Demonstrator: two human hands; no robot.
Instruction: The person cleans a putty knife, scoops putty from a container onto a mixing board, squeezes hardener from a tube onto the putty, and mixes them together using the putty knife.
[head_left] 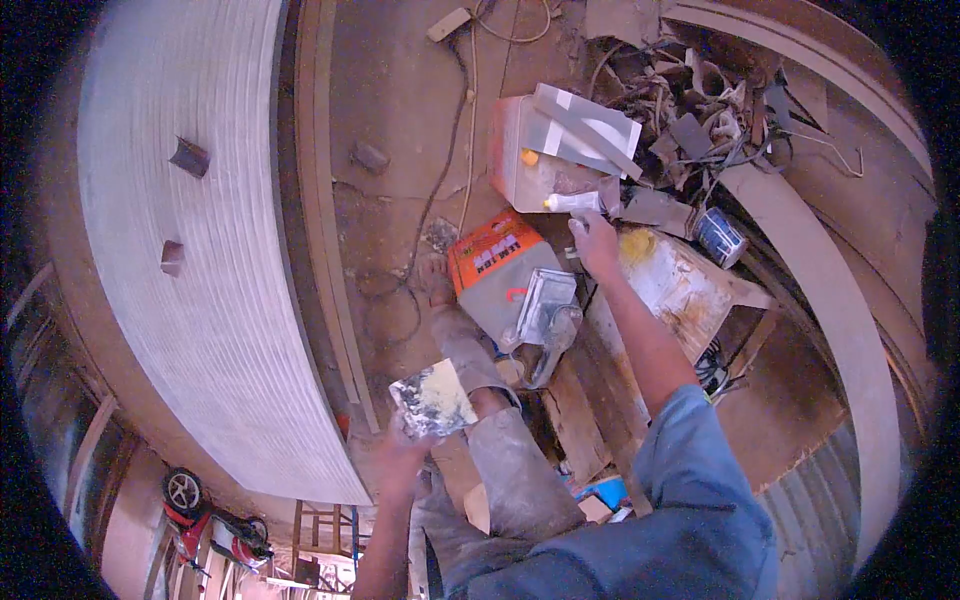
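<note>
My left hand grips a square board smeared with pale yellow and dark paste. My right hand is closed just below a white tube with a yellow cap, at the edge of an open translucent box; what its fingers hold is too small to make out. Between the hands stands an orange and grey carton, with a sander-like tool and a flat grey-white pad by it. Right of my forearm is a paste-stained white surface.
A long ribbed white panel fills the left side, with two small dark pieces on it. A blue can and a scrap heap lie at the upper right. Cables cross the floor. A red motorbike stands lower left.
</note>
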